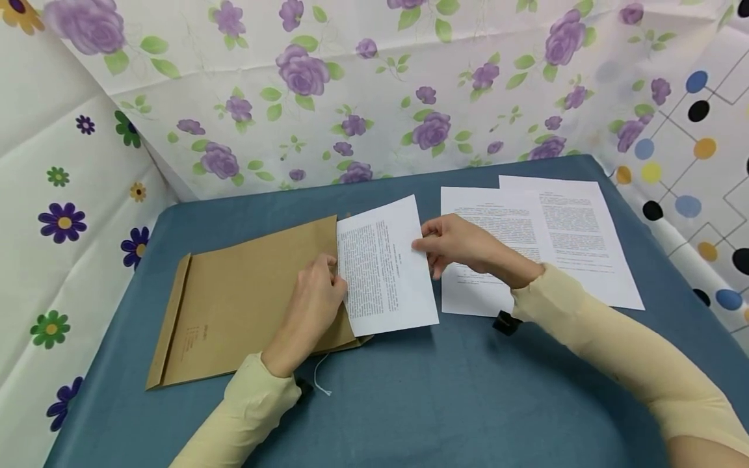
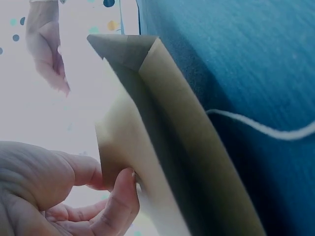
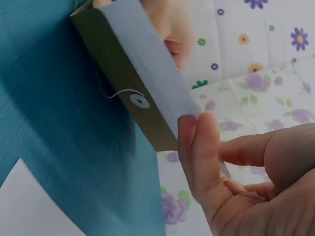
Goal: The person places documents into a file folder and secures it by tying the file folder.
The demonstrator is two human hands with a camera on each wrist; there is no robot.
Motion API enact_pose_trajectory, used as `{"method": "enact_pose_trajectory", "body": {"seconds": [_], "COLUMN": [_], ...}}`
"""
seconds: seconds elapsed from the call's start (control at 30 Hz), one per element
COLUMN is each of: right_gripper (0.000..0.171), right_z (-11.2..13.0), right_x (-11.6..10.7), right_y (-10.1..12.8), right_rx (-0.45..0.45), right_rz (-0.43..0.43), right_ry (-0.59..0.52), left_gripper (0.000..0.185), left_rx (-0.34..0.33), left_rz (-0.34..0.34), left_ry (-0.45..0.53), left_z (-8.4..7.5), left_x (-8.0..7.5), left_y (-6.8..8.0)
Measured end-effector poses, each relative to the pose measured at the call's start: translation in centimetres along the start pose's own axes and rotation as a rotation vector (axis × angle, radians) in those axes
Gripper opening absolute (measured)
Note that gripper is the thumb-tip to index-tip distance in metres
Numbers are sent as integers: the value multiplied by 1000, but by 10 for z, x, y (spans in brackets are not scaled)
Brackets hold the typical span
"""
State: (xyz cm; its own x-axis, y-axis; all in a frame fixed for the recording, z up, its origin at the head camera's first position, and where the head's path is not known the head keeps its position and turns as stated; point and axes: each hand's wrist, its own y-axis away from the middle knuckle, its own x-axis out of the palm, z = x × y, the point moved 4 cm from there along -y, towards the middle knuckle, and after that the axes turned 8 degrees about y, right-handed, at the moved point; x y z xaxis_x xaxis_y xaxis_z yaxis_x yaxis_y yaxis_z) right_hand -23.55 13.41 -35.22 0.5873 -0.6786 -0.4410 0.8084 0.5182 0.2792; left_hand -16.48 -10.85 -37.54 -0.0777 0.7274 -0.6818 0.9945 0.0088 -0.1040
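Your left hand [image 1: 313, 305] pinches the upper lip of the brown envelope [image 1: 246, 299] near the table's [image 1: 445, 396] middle, lifting its mouth apart; a thin white string [image 1: 320, 383] trails off the closure toward the near edge. Your right hand [image 1: 462, 247] grips the printed sheet [image 1: 386, 266] by its far edge, part tucked inside. Stiff kraft paper, matte blue cloth. Two more sheets [image 1: 579, 227] lie flat toward the far right corner.
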Motion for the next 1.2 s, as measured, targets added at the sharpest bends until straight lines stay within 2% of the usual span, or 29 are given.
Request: {"method": "enact_pose_trajectory", "body": {"seconds": [0.2,0.5,0.67,0.8,1.03,1.2], "right_gripper": [24,18,15,13,12,16], "right_z": [2,9,12,15,24,33], "right_x": [14,48,51,53,74,80], "right_y": [-2,-27,-26,-24,-30,-29], "right_rx": [-59,-65,-69,-105,-198,-244], "right_rz": [-37,-29,-52,-60,-72,-116], "right_ry": [43,-18,-66,-76,-23,155], "left_gripper": [31,31,31,30,29,29], "left_rx": [15,24,25,34,46,54], "left_rz": [-12,-15,-15,-17,-14,-18], "left_ry": [-12,-2,3,0,-7,-9], "left_z": [-1,-3,-3,-3,-3,-2], "left_x": [-1,-3,-5,-6,-6,-6], "left_y": [0,2,2,2,2,1]}}
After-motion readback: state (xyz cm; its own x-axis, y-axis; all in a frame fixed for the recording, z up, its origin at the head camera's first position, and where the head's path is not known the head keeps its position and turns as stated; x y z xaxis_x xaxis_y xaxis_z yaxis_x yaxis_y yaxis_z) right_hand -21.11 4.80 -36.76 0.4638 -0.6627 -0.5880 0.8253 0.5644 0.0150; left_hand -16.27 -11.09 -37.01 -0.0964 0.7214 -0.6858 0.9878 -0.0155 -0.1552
